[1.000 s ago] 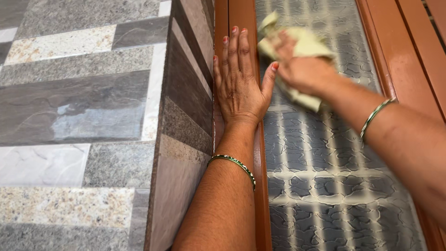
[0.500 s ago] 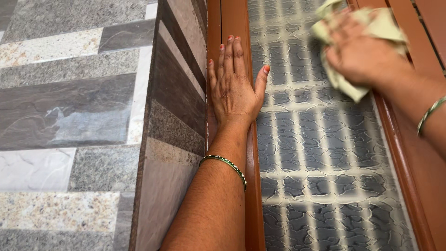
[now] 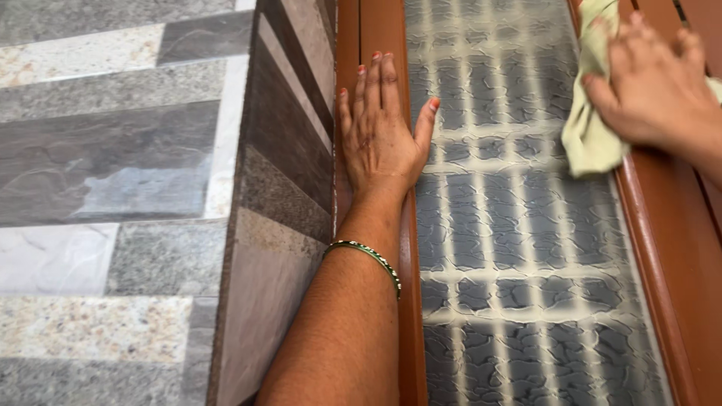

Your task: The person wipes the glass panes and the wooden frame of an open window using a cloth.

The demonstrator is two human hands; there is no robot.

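My left hand [image 3: 380,128] lies flat, fingers apart, on the brown wooden frame [image 3: 411,316] at the left edge of a textured glass pane [image 3: 519,233]; the thumb rests on the glass. A green bangle circles that wrist. My right hand [image 3: 650,86] at the upper right presses a pale yellow cloth [image 3: 590,124] against the glass beside the right brown frame [image 3: 662,248]. Part of the cloth is hidden under the hand.
Left of the frame a wall of grey, brown and speckled stone tiles [image 3: 128,173] turns a corner [image 3: 282,150]. More brown woodwork [image 3: 696,218] runs down the right edge of the view.
My right hand has slid the cloth across the glass from near the left hand to the right frame. The left hand has stayed put on the left frame.
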